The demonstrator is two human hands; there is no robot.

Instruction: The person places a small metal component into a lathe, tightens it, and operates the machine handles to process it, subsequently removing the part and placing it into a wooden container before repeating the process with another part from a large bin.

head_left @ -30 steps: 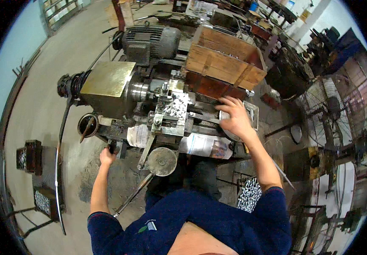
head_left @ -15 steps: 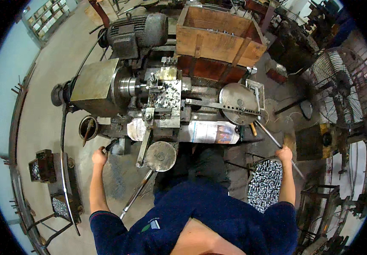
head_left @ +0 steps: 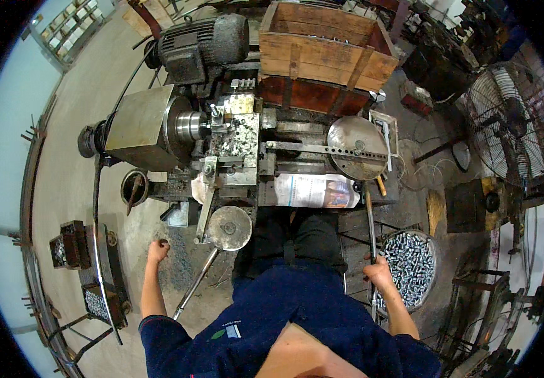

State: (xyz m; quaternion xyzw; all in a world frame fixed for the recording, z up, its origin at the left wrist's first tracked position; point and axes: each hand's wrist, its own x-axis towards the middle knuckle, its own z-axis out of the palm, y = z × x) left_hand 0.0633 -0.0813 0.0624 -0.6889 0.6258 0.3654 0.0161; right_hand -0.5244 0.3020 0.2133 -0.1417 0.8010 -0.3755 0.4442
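Note:
My right hand (head_left: 379,271) is wrapped round a long metal lever (head_left: 371,230), which runs down from a large round steel disc (head_left: 347,142) on the right of a small lathe. My left hand (head_left: 158,250) hovers over the floor left of the lathe, its fingers curled; what is in them, if anything, is hidden. The spindle (head_left: 190,126) faces the tool carriage (head_left: 240,142), which is strewn with metal chips. A smaller disc (head_left: 230,228) with its own rod (head_left: 197,280) sits at the front, between my left hand and my body.
A tub of short metal pieces (head_left: 420,242) stands beside my right hand. Behind the lathe are a motor (head_left: 202,41) and a wooden crate (head_left: 322,57). A pot with a brush (head_left: 134,189), small parts boxes (head_left: 70,246) and a long bar (head_left: 97,252) are at left; a fan (head_left: 505,120) stands right.
My right hand has swung the lever leftward and nearer to me. The carriage has shifted left toward the spindle. My left hand has moved nearer, away from the dark handle by the grey box.

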